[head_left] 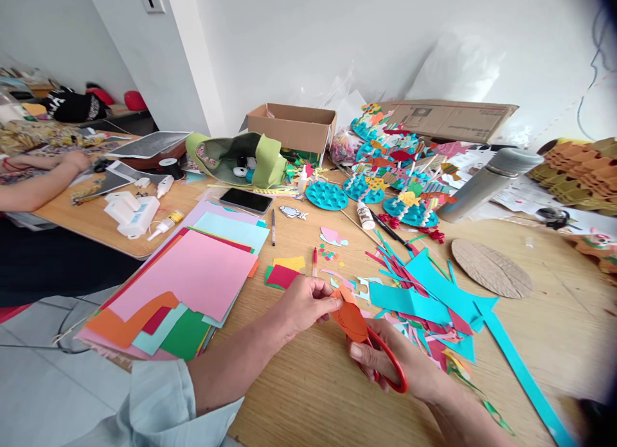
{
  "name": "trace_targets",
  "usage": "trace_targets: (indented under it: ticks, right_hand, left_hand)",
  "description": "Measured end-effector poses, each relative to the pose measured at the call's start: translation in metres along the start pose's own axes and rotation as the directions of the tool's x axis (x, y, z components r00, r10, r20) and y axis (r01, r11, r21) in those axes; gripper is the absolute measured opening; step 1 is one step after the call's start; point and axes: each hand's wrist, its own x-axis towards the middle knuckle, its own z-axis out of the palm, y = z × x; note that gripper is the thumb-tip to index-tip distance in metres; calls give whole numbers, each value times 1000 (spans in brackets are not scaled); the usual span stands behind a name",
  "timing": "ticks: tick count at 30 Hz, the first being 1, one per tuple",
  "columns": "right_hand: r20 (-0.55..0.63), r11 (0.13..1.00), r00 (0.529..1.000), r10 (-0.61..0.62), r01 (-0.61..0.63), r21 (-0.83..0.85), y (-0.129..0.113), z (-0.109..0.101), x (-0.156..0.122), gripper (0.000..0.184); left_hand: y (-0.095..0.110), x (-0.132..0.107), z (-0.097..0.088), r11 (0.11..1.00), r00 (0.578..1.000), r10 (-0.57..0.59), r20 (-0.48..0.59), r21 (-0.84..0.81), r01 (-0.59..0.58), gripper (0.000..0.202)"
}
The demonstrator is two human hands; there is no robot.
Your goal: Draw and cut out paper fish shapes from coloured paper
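The person's left hand (306, 304) has its fingers (324, 297) pinched on a rounded piece of orange paper (349, 320), which sits just beyond the fingertips, between the two hands. The right hand (402, 363) is closed around a pair of red-handled scissors (389, 363), its fingers (357, 352) curled at the handle loops, and the blades are hidden behind the orange paper.

Left of the left fingers lies a stack of coloured card sheets (178, 286) on the wooden bench (299, 395), with pink on top. Right of the right fingers spreads a loose heap of turquoise and red paper offcuts (414, 302), and a corrugated cardboard oval (491, 267) lies beyond it. Well ahead of the fingers are a black phone (245, 200), a glue bottle (365, 214), teal rounds (326, 195) and a cardboard box (289, 127). Far off to the left, a co-worker's hand (72, 161) rests on another table (96, 222).
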Motion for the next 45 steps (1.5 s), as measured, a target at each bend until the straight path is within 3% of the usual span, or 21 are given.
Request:
trace_targets:
  ticks: [32,45]
  right_hand:
    - [-1,1000,1000,-10,10,-21,1,-1,1,45]
    - [47,999,998,-33,35,-38,-3,-2,1,44]
  left_hand:
    - [0,2,-1,997,999,-51,-8,-53,51,22]
    - [0,2,-1,1000,1000,-28,-5,4,28,19]
